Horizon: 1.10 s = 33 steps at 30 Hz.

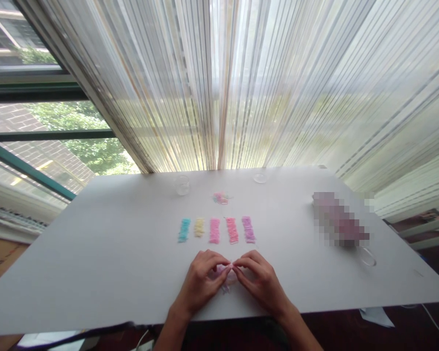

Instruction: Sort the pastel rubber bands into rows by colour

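Near the table's front edge, my left hand [204, 279] and my right hand [262, 279] meet fingertip to fingertip. Both are closed in a pinch on a tiny pale pink piece [231, 264], its kind too small to make out. Beneath them lies a small pile of lilac and pale pieces [225, 288], partly hidden by my fingers. Just beyond, small pieces are laid in neat columns by colour: a teal column [184, 230], a shorter yellow column [199, 227], a pink column [214, 231], a coral-pink column [231, 230] and a purple column [248, 229].
Behind the columns is a loose mixed-colour heap [221, 198]. A clear cup [182, 185] and a clear round lid [260, 178] stand near the white table's [113, 253] back edge. To the right lies a blurred-out dark pinkish object [338, 222] with a clear loop [367, 256].
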{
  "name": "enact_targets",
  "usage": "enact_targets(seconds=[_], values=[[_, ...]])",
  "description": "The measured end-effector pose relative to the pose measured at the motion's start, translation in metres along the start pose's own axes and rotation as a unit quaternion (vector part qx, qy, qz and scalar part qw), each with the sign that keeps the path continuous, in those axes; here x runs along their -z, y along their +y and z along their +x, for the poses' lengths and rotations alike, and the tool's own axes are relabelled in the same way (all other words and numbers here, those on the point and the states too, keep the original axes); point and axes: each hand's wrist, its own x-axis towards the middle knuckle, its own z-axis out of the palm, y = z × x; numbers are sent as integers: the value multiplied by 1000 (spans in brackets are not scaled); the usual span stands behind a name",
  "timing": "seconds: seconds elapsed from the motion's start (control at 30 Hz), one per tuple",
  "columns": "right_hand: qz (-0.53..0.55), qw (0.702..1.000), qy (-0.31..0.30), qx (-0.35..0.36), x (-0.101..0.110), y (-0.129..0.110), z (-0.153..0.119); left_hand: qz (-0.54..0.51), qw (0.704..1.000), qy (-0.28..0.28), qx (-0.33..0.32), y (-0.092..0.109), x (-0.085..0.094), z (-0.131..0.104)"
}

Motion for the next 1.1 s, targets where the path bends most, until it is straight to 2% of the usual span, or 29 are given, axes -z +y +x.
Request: enact_targets(seconds=[0.27, 0.83, 1.1], values=[[-5, 1000, -17, -1, -1, 0, 0, -8, 1000, 7, 1, 3, 2, 1], [4, 1000, 23, 15, -6, -11, -2, 8, 1000, 4, 0, 6, 2, 0], [21, 999, 24, 12, -7, -11, 0, -14, 1000, 22, 3, 5, 3, -1]])
